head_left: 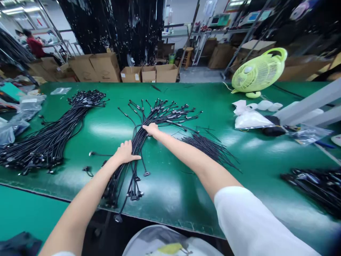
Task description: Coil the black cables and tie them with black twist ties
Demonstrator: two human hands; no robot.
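Observation:
A long bundle of black cables with small connectors (137, 149) lies across the middle of the green table mat (170, 192). My left hand (126, 153) lies over the bundle's middle and seems to grip it. My right hand (151, 129) rests higher up the same bundle, fingers wrapped over the cables. Connector ends fan out at the far end and hang toward the table's front edge. A larger bundle of black cables (48, 142) lies to the left, and a thin black wire sheaf (210, 149) lies just right of my right forearm.
A dark cable pile (311, 188) sits at the right edge. Further right stand white plastic bags (250, 119) and a lime-green fan (255, 69). Cardboard boxes (149, 73) line the table's far side. A person in a red top (34, 44) stands far back left.

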